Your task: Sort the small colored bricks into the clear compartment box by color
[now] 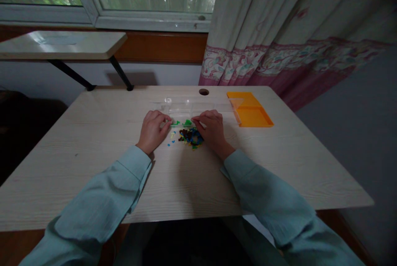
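Note:
My left hand (154, 130) is closed in a pinch at the near left part of a clear plastic compartment box (180, 108). What its fingertips hold, if anything, is too small to make out. Opposite it, my right hand (212, 129) also pinches, its fingertips beside small green pieces (187, 123) at the box's near side. Any piece between those fingers is hidden. Just in front of the box lies a pile of tiny mixed pieces (190, 137) in brown, blue, yellow and green, partly behind my right hand. A few loose pale and blue pieces (172, 135) lie left of the pile.
An orange plastic tray (254, 116) lies at the back right of the light wooden table (124, 191), the clear box reaching its left edge. A cable hole (204, 92) is at the back. A raised shelf (62, 46) on black legs stands back left; a curtain (242, 30) hangs behind.

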A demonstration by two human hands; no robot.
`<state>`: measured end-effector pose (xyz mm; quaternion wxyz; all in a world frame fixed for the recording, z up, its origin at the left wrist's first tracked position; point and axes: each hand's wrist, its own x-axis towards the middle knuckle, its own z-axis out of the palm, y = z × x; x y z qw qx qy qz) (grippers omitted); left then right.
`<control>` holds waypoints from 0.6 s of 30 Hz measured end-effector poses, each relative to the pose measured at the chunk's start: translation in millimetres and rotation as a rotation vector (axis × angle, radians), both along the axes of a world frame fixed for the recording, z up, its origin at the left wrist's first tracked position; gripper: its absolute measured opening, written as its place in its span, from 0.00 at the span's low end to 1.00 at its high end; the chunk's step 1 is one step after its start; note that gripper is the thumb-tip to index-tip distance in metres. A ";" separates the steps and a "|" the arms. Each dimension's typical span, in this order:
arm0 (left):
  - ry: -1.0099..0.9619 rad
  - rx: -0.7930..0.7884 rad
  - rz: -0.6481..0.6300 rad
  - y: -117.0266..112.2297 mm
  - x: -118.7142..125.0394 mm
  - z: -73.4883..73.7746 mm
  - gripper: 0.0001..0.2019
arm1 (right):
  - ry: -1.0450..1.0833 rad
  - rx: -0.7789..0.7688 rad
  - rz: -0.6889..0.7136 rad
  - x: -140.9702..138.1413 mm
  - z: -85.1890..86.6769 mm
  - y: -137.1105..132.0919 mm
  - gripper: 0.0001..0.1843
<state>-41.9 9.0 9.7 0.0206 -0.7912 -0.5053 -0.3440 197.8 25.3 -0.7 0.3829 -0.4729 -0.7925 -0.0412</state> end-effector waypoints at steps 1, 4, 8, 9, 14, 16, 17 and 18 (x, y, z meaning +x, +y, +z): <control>0.002 -0.002 0.002 -0.1 0.0 0.2 0.11 | 0.001 0.003 0.002 0.1 0.1 0.0 0.10; -0.002 -0.003 0.002 -0.8 0.1 1.3 0.12 | 0.005 0.008 0.011 0.3 1.0 -0.9 0.10; -0.012 -0.002 -0.006 -1.6 0.1 2.7 0.11 | 0.004 -0.014 0.021 0.6 1.7 -1.9 0.10; -0.013 -0.002 -0.007 -1.8 0.0 3.0 0.12 | 0.003 -0.016 0.021 0.8 1.6 -1.8 0.10; 0.002 -0.005 -0.100 -3.8 -0.2 3.8 0.11 | -0.003 0.013 0.023 3.0 1.9 -0.1 0.09; 0.029 -0.015 -0.179 -5.8 0.6 4.7 0.10 | -0.011 0.008 0.024 4.5 3.2 -0.1 0.09; 0.052 -0.027 -0.224 -7.1 1.2 5.5 0.10 | -0.017 -0.002 0.029 5.5 4.1 -0.3 0.09; 0.081 -0.044 -0.272 -8.5 2.0 6.5 0.10 | -0.023 -0.011 0.033 6.6 5.1 -0.7 0.09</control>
